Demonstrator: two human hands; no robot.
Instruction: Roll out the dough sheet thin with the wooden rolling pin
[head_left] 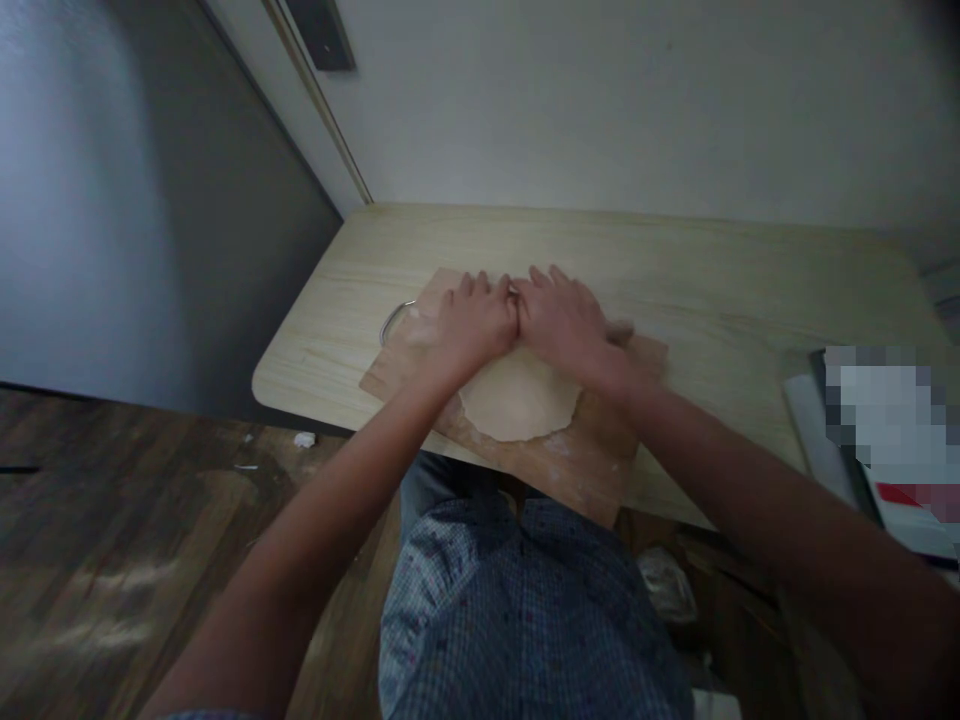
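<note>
A flattened sheet of pale dough [521, 400] lies on a floured wooden board [585, 465], its far part hidden under my hands. My left hand [478, 320] and my right hand [561, 318] are side by side over the dough's far part, thumbs nearly touching. Both curl over a wooden rolling pin [621, 328], whose end shows just past my right hand; my hands cover its middle. White flour [420, 328] dusts the board left of my left hand. A curved metal handle [393, 318] sticks out at the board's left edge.
The board sits on a light wood table [720, 300] against a white wall [622, 110], overhanging its front edge. At the right end are a dark-edged flat item and papers [892, 420], partly blurred out. A grey panel [187, 200] stands left, above the wooden floor [112, 540].
</note>
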